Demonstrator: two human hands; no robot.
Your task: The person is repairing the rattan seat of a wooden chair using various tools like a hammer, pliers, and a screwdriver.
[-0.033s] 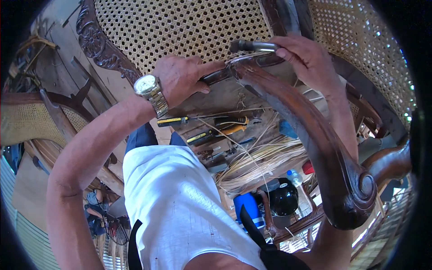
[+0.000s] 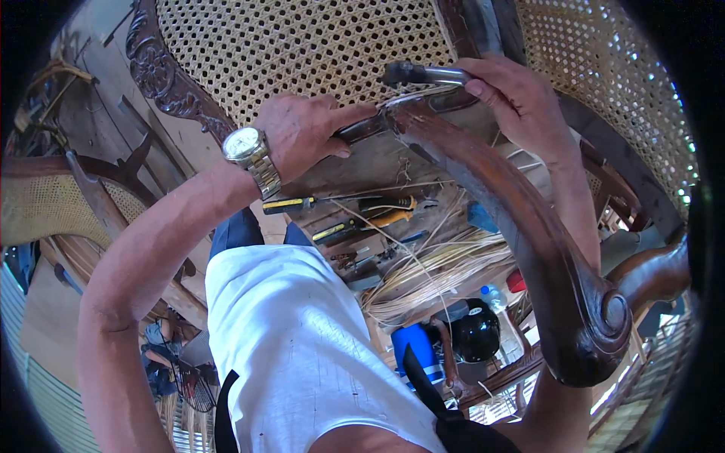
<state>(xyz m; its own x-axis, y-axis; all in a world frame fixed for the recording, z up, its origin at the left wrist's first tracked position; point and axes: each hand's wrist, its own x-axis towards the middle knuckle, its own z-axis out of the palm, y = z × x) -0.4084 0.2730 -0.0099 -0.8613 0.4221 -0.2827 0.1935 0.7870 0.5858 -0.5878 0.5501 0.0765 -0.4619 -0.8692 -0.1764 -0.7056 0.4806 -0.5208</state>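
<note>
My left hand (image 2: 302,136), with a metal wristwatch, grips a slim dark rod-like tool (image 2: 361,127), the index finger stretched along it toward the top end of a dark carved wooden chair arm (image 2: 529,226). My right hand (image 2: 521,106) is closed around the handle of a grey metal tool (image 2: 423,73), its head just above that same spot. Behind both hands stands the chair's woven cane back (image 2: 302,45). The arm curves down to a scroll end (image 2: 596,325) at the lower right.
On a wooden surface below lie a yellow-and-black screwdriver (image 2: 291,204), orange-handled pliers (image 2: 385,211) and a bundle of pale cane strips (image 2: 445,272). Lower down are a black helmet (image 2: 476,328), a blue container (image 2: 415,351) and a plastic bottle (image 2: 495,294). Another cane chair (image 2: 45,204) stands left.
</note>
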